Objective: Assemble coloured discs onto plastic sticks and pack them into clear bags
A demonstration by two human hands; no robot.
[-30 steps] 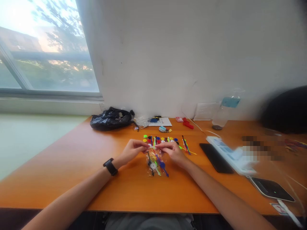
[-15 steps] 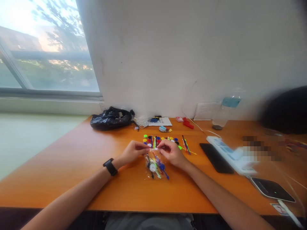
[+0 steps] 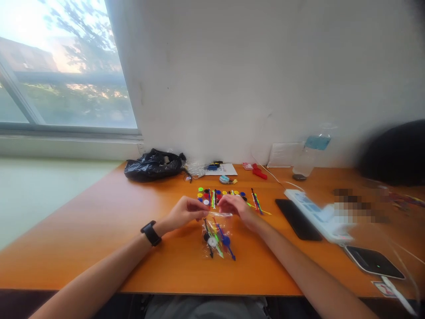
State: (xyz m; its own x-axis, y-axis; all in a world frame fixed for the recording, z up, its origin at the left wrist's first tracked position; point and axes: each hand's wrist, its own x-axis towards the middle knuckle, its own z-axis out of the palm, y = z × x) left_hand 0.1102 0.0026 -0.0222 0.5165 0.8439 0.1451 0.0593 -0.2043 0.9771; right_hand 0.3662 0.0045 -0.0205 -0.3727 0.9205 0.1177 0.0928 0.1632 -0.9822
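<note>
A clear plastic bag (image 3: pixel 216 252) lies in front of me with several colored arrow-shaped pieces inside. Among them are a blue arrow (image 3: pixel 226 240), a white disc (image 3: pixel 212 242) and a black arrow (image 3: pixel 211 253). My left hand (image 3: pixel 188 210) pinches the left end of the bag's top edge. At the right end of that edge, my right hand (image 3: pixel 236 207) is closed with its fingers curled; its fingertips are partly hidden. Just beyond both hands sit rows of colored discs (image 3: pixel 206 202) and upright-laid arrows (image 3: pixel 256 201), partly covered by my right hand.
A black plastic bag (image 3: pixel 154 166) lies by the wall at left. Behind the discs are a paper sheet (image 3: pixel 227 169), a small tin-like round item (image 3: pixel 224 179) and a red object (image 3: pixel 259 172). At right are a black phone-like slab (image 3: pixel 297 219), a white power strip (image 3: pixel 310 208) and a bottle (image 3: pixel 307 159).
The plastic bag and its contents have shifted slightly toward me. My right hand has moved up off the middle of the bag's edge toward its right end; my left hand keeps its pinch.
</note>
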